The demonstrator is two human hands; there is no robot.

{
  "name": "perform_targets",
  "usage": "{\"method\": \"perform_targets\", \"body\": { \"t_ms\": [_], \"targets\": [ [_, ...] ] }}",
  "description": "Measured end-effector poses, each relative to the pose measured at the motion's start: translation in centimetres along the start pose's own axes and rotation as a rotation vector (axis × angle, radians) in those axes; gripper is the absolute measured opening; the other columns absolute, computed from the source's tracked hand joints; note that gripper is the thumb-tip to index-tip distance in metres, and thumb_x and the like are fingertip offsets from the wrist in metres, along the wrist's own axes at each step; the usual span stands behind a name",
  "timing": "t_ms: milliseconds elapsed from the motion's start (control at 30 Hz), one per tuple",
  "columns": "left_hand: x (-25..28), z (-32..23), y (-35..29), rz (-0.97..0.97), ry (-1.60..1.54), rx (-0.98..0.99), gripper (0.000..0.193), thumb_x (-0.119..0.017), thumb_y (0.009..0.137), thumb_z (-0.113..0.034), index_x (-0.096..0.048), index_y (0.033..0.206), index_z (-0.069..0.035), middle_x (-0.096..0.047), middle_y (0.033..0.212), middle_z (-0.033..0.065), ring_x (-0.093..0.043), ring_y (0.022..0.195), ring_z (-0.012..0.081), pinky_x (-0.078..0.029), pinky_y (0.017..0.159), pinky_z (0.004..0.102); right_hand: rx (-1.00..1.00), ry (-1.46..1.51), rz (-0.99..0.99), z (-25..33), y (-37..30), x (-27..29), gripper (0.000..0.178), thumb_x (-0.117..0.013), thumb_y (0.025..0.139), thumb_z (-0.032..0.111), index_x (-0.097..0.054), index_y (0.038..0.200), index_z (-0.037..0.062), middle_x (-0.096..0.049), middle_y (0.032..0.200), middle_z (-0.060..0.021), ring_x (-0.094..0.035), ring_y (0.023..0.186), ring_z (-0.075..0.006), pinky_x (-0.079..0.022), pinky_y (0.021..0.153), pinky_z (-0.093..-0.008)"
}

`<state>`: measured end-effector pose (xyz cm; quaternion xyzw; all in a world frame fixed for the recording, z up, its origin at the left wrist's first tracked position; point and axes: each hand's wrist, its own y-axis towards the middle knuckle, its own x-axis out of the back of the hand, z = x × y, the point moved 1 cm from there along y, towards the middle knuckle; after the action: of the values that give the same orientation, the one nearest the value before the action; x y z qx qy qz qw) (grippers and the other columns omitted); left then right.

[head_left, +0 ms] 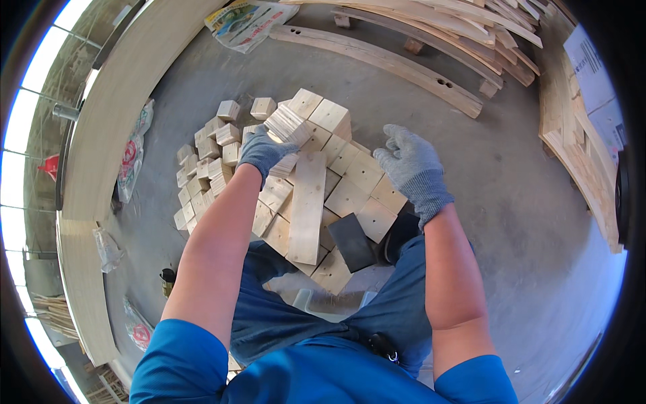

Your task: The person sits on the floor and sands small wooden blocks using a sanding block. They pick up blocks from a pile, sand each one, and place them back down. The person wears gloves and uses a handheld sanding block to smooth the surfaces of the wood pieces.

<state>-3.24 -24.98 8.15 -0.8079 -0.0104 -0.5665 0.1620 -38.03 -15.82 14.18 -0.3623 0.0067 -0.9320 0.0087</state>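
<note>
My left hand (264,149), in a grey knit glove, grips a small stack of thin wood slats (288,124) held above a pile of square wooden blocks (350,182). My right hand (412,167), gloved the same way, hovers over the pile's right side with fingers curled and nothing in it. A longer flat board (307,207) lies across the blocks between my arms. A dark block (351,241) rests at the near edge of the pile, by my knees.
Several loose square blocks (202,178) are spread on the concrete floor to the left. Long curved planks (397,60) lie at the back, a wooden frame (582,161) at the right, printed plastic bags (245,20) at the top and left.
</note>
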Motion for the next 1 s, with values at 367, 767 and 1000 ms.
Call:
{"method": "perform_targets", "body": {
  "t_ms": [367, 767, 1000],
  "targets": [
    [2.5, 2.4, -2.1, 0.146, -0.076, -0.148, 0.131, -0.097, 0.060, -0.053, -0.033, 0.165, -0.008, -0.053, 0.152, 0.0275, -0.058, 0.140, 0.0443, -0.050, 0.117, 0.0458, -0.008, -0.114, 0.043, 1.0, 0.4, -2.2, 0.052, -0.081, 0.093, 0.023, -0.068, 0.139, 0.0042, -0.078, 0.113, -0.0188, -0.077, 0.100, -0.0303, -0.061, 0.092, -0.0403],
    [1.5, 4.9, -2.9, -0.135, -0.116, -0.232, 0.107, -0.094, 0.068, -0.046, -0.045, 0.154, -0.005, -0.064, 0.133, 0.0289, -0.066, 0.123, 0.0446, -0.055, 0.106, 0.0479, -0.003, -0.107, 0.112, 1.6, 1.3, -4.8, 0.056, -0.082, 0.092, 0.017, -0.065, 0.143, 0.0009, -0.077, 0.120, -0.0227, -0.077, 0.107, -0.0293, -0.061, 0.093, -0.0377],
    [2.1, 5.4, -2.9, -0.116, -0.143, -0.222, 0.119, -0.095, 0.067, -0.058, -0.043, 0.160, -0.004, -0.060, 0.141, 0.0297, -0.062, 0.131, 0.0449, -0.051, 0.112, 0.0477, -0.037, -0.154, 0.157, 1.4, 1.7, -4.8, 0.054, -0.079, 0.094, 0.013, -0.065, 0.144, 0.0011, -0.076, 0.115, -0.0192, -0.074, 0.102, -0.0252, -0.060, 0.093, -0.0365]
  ]
}}
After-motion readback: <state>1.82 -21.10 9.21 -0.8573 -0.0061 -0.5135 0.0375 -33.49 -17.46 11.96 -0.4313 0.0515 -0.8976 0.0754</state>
